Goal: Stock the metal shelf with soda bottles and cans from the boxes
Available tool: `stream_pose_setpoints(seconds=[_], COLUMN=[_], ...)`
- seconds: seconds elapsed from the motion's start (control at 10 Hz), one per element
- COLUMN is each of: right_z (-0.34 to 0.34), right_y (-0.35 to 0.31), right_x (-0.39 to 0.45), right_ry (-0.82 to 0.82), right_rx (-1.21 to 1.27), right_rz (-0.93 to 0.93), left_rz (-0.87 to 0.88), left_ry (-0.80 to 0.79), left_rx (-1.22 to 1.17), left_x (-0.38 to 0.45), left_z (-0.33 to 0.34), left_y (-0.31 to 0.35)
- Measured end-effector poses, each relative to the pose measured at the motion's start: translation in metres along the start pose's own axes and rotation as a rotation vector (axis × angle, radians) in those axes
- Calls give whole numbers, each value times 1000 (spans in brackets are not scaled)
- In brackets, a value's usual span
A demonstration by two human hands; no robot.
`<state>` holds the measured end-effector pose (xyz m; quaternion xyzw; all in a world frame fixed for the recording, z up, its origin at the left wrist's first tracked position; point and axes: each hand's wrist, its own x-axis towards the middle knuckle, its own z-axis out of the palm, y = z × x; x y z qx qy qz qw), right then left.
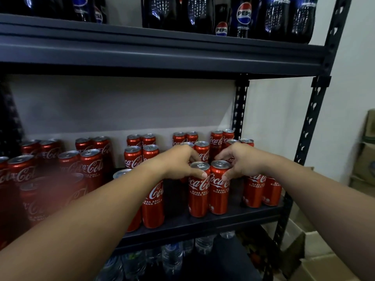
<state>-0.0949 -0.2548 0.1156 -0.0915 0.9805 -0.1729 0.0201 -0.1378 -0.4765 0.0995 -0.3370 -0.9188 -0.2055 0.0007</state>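
Standing upright side by side on the middle board of the metal shelf (203, 224), near its front edge, two red cola cans are touching each other, and each is being held near its top by one hand. The left hand (178, 163) is curling round the left can (198, 191), its thumb pressing on the front just under the rim and its fingers reaching over the far side. The right hand (241, 161) is gripping the right can (219, 189) in the same way, thumb on the front and fingers wrapping behind the silver lid. Both cans are resting on the board, labels facing outward.

Around them more red cans are standing in pairs: one pair (261, 189) just to the right by the shelf's upright post, one can (153, 205) just to the left partly behind the left forearm, and further pairs in rows toward the back wall and the left side. On the board above, dark cola bottles (243, 17) with blue labels are lining up. Below the middle board, clear water bottles (172, 258) are showing dimly. Cardboard boxes (365, 159) are sitting against the wall on the right, beyond the post.
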Motion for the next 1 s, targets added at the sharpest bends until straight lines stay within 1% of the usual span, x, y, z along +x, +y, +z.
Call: stream_pose_setpoints(seconds=[0.7,0.9,1.0], right_z=[3,6,6], right_y=[-2,-2,-4], right_x=[-6,-6,-11], right_ry=[16,27,31], right_rx=[-12,-30,7], right_rz=[-11,7,14], left_rz=[-15,-25,-11], left_ry=[-12,-3,36], left_rx=[6,0,-46], left_x=[-1,-4,-12], left_z=[0,1,-1], left_y=[0,-1,-2])
